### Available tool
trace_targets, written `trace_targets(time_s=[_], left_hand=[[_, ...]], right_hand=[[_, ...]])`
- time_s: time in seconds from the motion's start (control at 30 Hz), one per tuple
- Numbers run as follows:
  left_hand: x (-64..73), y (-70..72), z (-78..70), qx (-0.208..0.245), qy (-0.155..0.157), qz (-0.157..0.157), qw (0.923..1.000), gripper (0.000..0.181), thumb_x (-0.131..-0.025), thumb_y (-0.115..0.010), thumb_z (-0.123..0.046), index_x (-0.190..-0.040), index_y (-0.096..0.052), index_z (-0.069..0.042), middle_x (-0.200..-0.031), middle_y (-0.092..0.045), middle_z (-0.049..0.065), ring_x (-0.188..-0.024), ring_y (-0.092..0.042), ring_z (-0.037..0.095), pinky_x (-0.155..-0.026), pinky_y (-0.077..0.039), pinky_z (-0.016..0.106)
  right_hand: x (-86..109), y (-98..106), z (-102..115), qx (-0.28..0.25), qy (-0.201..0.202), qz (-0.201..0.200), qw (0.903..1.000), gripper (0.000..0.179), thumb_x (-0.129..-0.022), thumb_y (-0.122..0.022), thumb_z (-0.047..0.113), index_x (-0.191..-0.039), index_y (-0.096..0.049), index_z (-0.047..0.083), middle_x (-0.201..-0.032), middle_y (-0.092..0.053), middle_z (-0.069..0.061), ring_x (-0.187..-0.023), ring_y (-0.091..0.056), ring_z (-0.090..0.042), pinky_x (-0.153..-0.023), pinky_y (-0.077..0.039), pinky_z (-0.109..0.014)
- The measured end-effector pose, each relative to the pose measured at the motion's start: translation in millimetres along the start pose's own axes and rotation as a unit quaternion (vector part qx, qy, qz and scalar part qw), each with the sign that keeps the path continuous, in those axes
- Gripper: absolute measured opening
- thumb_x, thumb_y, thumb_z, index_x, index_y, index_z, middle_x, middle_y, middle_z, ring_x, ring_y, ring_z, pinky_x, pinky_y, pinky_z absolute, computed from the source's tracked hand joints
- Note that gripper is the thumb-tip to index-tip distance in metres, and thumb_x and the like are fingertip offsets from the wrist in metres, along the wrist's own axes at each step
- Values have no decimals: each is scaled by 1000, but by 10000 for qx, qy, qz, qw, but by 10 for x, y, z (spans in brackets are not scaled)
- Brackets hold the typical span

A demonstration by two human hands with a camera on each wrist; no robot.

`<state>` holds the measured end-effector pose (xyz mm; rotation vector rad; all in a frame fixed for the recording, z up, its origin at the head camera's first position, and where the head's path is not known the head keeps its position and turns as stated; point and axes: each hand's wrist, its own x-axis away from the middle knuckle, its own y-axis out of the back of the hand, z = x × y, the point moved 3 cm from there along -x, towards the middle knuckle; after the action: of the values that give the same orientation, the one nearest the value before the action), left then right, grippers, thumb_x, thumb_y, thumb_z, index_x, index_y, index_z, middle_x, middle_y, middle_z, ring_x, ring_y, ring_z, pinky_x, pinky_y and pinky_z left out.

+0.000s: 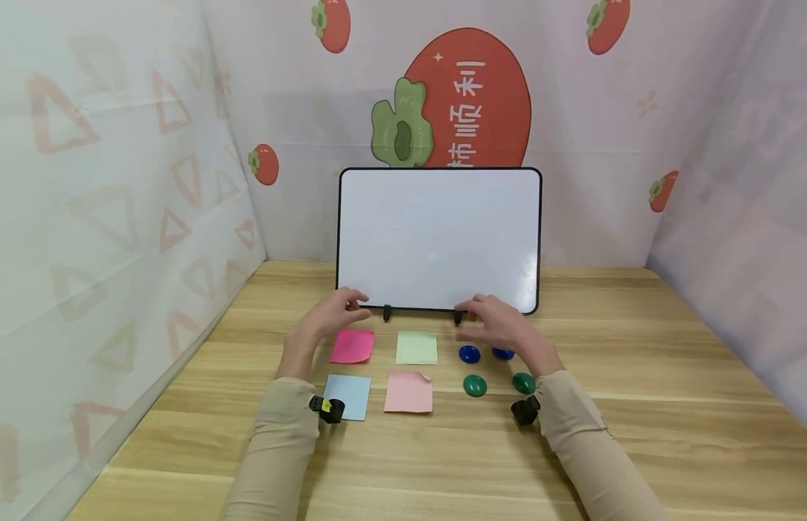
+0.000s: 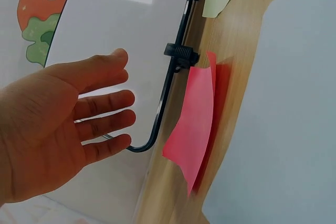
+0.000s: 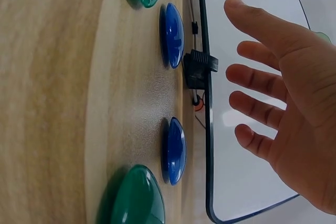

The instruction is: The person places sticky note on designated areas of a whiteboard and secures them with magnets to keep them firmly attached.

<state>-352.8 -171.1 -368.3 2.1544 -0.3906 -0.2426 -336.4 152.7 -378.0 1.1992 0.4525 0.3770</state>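
A whiteboard with a black frame stands upright on small black feet at the back of the table. My left hand hovers before its lower left corner, above a hot-pink sticky note; the left wrist view shows the fingers extended with nothing in them. Near the board's lower right part is my right hand, over the blue round magnets, one of which it partly covers in the head view. Its fingers are spread and loosely bent, holding nothing.
A pale green sticky note, a light blue one and a light pink one lie on the wooden table. Two green round magnets, the left one nearer the notes, lie in front of the blue ones. Printed cloth hangs around the table.
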Motion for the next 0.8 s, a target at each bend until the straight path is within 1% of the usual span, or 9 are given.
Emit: trace_targets(time_s=[0.13,0.23,0.37,0.47,0.57,0.67,0.8], left_hand=[[9,4,73,54,128,168,9998,41,-99,-62,-26,-132,-61,-3,-124,-63,13,-111,-58,25,-95,-50,42],[23,7,127,151,277,328,9990,37,-99,-62,-26,-128,-64,-3,-122,-65,13,-111,-60,25,-96,-51,43],[39,20,184,178,428,424,9980,33,-97,-63,-24,-122,-68,-3,-120,-68,13,-112,-60,26,-99,-49,45],[42,30,215,112,465,431,9979,31,-96,-64,-23,-119,-70,-3,-121,-67,14,-115,-59,28,-101,-47,47],[42,34,239,41,471,453,9979,30,-95,-65,-23,-118,-71,-4,-121,-68,14,-115,-58,28,-102,-46,47],[48,35,267,-16,482,497,9976,31,-95,-65,-24,-118,-71,-4,-121,-68,14,-113,-58,27,-99,-47,46],[55,28,323,51,632,539,9965,31,-95,-67,-25,-119,-71,-7,-123,-66,13,-113,-57,26,-99,-47,45]], right_hand=[[-5,-30,-44,-174,145,261,9994,56,-90,-72,40,-134,-61,8,-96,-59,-4,-84,-51,-19,-71,-44,-33],[3,-47,-69,-345,269,483,9979,54,-90,-72,36,-134,-61,7,-90,-56,-1,-80,-46,-17,-69,-39,-31],[24,-54,-83,-664,370,721,9945,53,-89,-74,33,-134,-61,8,-89,-55,-1,-82,-44,-17,-72,-38,-32],[36,-61,-88,-836,450,828,9920,53,-89,-75,32,-134,-61,8,-91,-56,-3,-85,-45,-18,-74,-39,-33],[50,-67,-98,-859,474,904,9911,54,-89,-75,32,-134,-61,7,-92,-57,-3,-88,-46,-18,-75,-39,-33],[64,-68,-107,-909,446,974,9901,52,-88,-76,30,-133,-62,8,-91,-57,-2,-87,-45,-18,-75,-39,-32],[76,-57,-99,-1007,504,1033,9883,50,-87,-77,27,-131,-63,6,-87,-58,-1,-83,-46,-18,-72,-39,-30]])
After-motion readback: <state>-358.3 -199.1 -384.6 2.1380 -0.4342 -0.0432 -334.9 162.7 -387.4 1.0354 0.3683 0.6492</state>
